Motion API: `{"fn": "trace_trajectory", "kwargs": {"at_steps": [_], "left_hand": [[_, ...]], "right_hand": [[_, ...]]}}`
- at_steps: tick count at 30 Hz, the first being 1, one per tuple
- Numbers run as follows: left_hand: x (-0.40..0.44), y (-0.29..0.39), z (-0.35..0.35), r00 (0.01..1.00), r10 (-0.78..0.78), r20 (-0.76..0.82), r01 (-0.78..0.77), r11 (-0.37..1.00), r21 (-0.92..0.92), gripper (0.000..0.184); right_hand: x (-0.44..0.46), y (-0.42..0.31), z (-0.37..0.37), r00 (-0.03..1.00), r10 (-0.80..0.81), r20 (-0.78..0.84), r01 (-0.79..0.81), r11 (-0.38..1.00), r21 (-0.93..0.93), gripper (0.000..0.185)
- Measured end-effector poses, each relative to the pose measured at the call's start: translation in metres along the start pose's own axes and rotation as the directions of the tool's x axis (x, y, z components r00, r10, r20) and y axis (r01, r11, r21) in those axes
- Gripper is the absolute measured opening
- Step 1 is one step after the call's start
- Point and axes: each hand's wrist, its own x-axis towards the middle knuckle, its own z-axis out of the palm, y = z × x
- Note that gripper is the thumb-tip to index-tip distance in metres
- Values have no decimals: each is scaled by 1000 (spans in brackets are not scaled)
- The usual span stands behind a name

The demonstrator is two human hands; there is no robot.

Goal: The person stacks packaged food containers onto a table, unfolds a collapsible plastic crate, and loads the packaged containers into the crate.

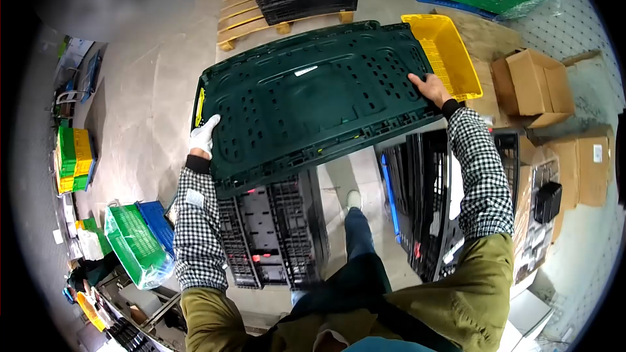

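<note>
Well apart, left hand [205, 135] and right hand [432, 88] grip a dark-green crate [313, 101].

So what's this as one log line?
left hand: gloved, gripping | right hand: bare, gripping | flat green crate: held between both

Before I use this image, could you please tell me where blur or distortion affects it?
Head view: fisheye distortion curves the edges, with black corners; head view, upper left: a blurred grey patch; head view, centre: the dark green panel looks fairly sharp.
</note>
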Motion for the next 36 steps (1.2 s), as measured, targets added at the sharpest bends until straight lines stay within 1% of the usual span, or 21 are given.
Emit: {"fn": "trace_trajectory", "kwargs": {"at_steps": [3, 5, 8, 9, 10, 11, 12, 14, 16, 17, 19, 20, 21, 22, 23, 25, 29, 30, 31, 34, 36], "left_hand": [[23, -5, 0, 996, 16, 82, -7, 994, -110, 38], [27, -10, 16, 997, 44, 60, -50, 994, 95, 50], [92, -82, 10, 964, 242, 109, -263, 925, 272, 63], [50, -71, 17, 965, 198, 169, -250, 887, 388, 62], [30, -59, 66, 944, 265, 199, -328, 833, 446, 62], [59, -105, 76, 892, 429, 142, -436, 732, 524, 61], [26, -109, 87, 826, 540, 165, -528, 636, 562, 63], [-30, -125, 105, 775, 603, 191, -623, 675, 394, 45], [-80, -164, 88, 696, 662, 277, -717, 661, 223, 36], [-129, -153, 75, 758, 570, 317, -652, 636, 412, 34], [-192, -165, 54, 715, 564, 412, -695, 635, 337, 31], [-219, -173, 38, 766, 488, 418, -634, 680, 367, 31], [-246, -184, 20, 813, 413, 410, -567, 722, 396, 32], [-275, -199, -1, 845, 355, 400, -490, 814, 312, 32], [-302, -210, -26, 876, 302, 375, -401, 889, 220, 31], [-356, -180, -82, 928, 272, 257, -357, 845, 397, 29], [-450, -229, -247, 931, 348, -109, -330, 931, 155, 29], [-474, -246, -299, 915, 351, -199, -325, 934, 150, 30], [-459, -232, -277, 905, 324, -274, -288, 943, 167, 31], [-481, -265, -373, 902, 1, -431, -99, 974, -204, 37], [-479, -323, -454, 843, 90, -531, -137, 989, -49, 37]], "right_hand": [[-8, -17, -13, 993, -20, -117, 8, 995, -102, 84], [-13, -13, -17, 980, -65, -186, 41, 991, -130, 79], [7, 14, -3, 963, -92, -252, 35, 974, -223, 62], [6, 17, 10, 946, -123, -300, 28, 952, -303, 59], [38, 36, 2, 930, -108, -352, -31, 930, -366, 55], [51, 50, 21, 944, -109, -311, -24, 918, -395, 52], [62, 58, 54, 956, -111, -273, -17, 904, -427, 50], [55, 35, 98, 983, -34, -181, -53, 888, -456, 45], [28, 0, 151, 995, -95, -40, 63, 868, -492, 45], [24, -18, 179, 994, -105, -13, 85, 873, -480, 43], [-6, -58, 222, 986, -150, 74, 167, 867, -470, 45], [-25, -81, 233, 976, -185, 115, 216, 886, -411, 47], [-18, -68, 271, 914, -389, 111, 402, 842, -360, 47], [-48, -98, 271, 903, -403, 145, 426, 881, -207, 44], [-64, -112, 284, 862, -468, 196, 496, 858, -132, 41], [-104, -156, 285, 799, -507, 322, 579, 794, -187, 40], [-187, -211, 308, 685, -600, 413, 717, 654, -239, 39], [-218, -227, 318, 707, -573, 414, 692, 682, -238, 39], [-182, -214, 297, 743, -520, 421, 649, 714, -262, 39], [-237, -246, 308, 804, -455, 383, 577, 752, -318, 36], [-302, -295, 330, 839, -445, 314, 542, 741, -398, 36]]}}
